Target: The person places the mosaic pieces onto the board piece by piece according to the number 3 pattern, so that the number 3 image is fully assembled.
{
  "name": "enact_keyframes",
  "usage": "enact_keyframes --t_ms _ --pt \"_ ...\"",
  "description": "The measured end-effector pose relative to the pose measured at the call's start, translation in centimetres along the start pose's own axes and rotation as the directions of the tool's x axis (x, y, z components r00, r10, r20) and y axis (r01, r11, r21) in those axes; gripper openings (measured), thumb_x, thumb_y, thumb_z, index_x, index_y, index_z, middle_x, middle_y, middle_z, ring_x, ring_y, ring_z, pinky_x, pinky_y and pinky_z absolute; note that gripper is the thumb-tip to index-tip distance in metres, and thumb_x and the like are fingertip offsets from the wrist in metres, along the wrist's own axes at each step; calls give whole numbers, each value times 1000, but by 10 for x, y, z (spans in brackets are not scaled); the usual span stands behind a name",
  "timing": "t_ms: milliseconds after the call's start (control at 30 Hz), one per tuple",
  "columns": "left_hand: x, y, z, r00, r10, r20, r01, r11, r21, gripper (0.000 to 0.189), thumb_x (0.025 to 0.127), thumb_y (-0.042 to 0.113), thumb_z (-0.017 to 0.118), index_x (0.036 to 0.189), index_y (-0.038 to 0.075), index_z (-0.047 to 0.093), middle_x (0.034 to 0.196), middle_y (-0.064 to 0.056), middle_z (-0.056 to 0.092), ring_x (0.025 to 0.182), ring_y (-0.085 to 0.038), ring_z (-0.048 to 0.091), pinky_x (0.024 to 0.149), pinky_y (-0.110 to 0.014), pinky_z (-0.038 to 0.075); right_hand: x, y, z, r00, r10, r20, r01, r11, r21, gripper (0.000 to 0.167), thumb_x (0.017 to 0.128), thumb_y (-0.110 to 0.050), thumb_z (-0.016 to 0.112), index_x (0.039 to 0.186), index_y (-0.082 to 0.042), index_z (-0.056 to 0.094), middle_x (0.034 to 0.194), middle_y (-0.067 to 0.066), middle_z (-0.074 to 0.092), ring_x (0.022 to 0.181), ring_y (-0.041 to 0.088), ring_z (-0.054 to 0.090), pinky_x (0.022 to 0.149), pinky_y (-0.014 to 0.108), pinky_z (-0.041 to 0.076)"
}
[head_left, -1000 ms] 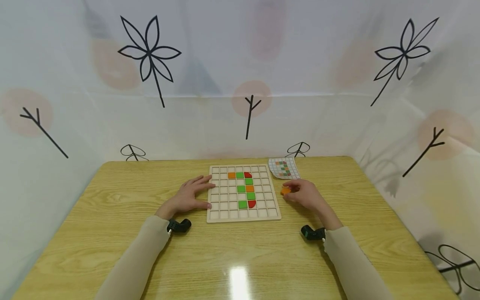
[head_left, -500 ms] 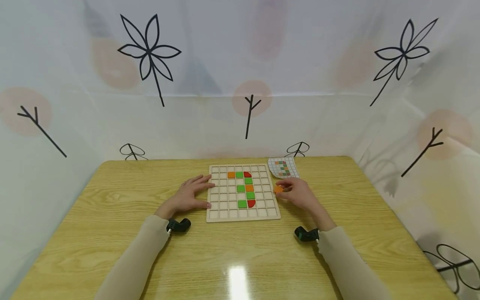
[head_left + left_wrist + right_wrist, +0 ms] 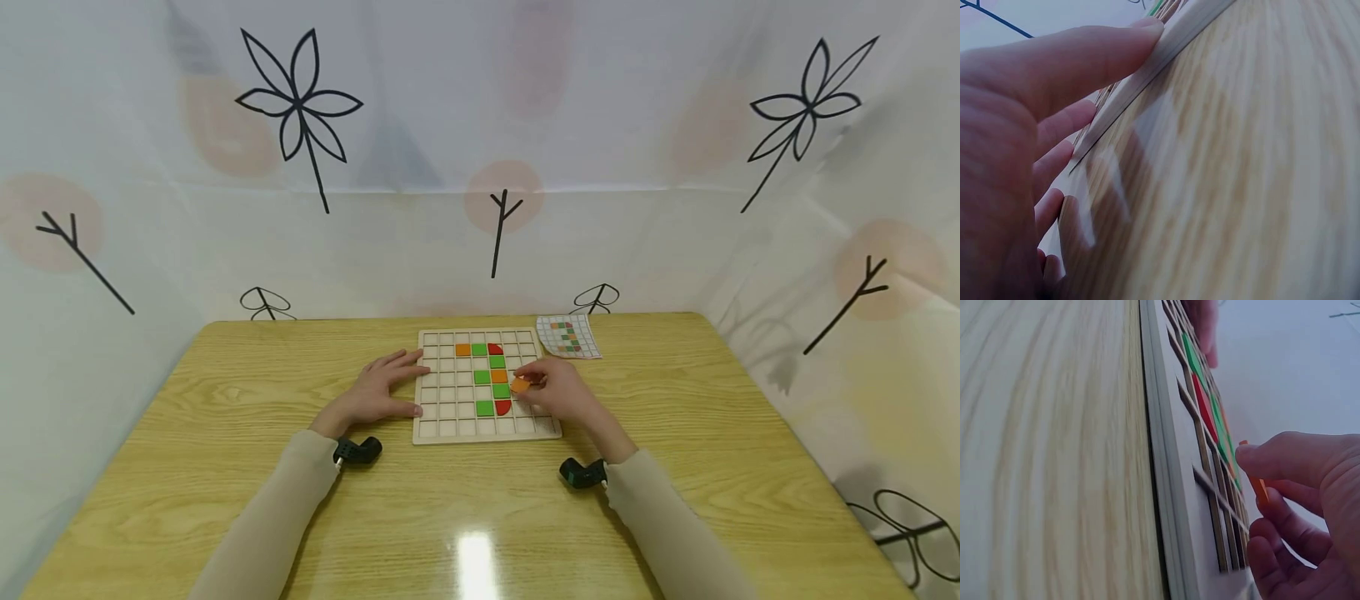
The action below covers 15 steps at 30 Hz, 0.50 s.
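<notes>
A pale wooden grid board (image 3: 487,439) lies on the table, its squares partly filled with green, orange and red tiles. The left hand (image 3: 372,393) rests at its left edge, fingers spread and thumb touching the rim (image 3: 1147,69). Over the board's right half, the right hand (image 3: 564,393) pinches an orange tile (image 3: 520,384) between thumb and fingers. In the right wrist view that tile (image 3: 1260,487) is tilted and held above the grid. Near it lie a green tile (image 3: 501,391), an orange tile (image 3: 498,377) and a red rounded tile (image 3: 503,407).
A paper card (image 3: 585,337) printed with a coloured grid pattern lies behind the board's right corner. The wood-grain table (image 3: 420,508) ends at a patterned cloth backdrop (image 3: 420,258). Both wrists carry a dark camera, one beside the left hand (image 3: 360,451).
The right hand has moved left with the orange tile, from the table beside the board to over its right-hand columns. The left hand has stayed at the board's left edge.
</notes>
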<state>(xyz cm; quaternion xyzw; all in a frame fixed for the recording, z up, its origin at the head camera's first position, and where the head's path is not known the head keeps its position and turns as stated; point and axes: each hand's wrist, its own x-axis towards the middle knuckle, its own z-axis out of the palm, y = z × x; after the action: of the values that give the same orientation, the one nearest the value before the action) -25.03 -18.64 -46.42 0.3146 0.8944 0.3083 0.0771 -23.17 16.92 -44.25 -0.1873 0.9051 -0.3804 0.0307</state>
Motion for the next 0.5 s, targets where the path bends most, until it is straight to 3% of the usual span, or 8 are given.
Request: enact_keyframes --t_ms 267,500 --pt "0 -2 1 1000 0 4 0 1000 9 74 88 43 74 151 14 47 164 -6 24 150 -34 11 112 -67 8 9 -17 22 997 -54 59 55 998 -27 28 85 -11 77 112 -7 75 99 1 64 86 16 57 77 33 50" --pt "0 0 -1 1000 6 0 -6 1000 26 74 87 42 74 150 13 48 163 -8 25 150 -36 13 112 -67 9 15 -31 38 986 -117 117 123 991 -46 27 86 -13 77 112 -9 75 105 0 65 87 14 55 77 33 48"
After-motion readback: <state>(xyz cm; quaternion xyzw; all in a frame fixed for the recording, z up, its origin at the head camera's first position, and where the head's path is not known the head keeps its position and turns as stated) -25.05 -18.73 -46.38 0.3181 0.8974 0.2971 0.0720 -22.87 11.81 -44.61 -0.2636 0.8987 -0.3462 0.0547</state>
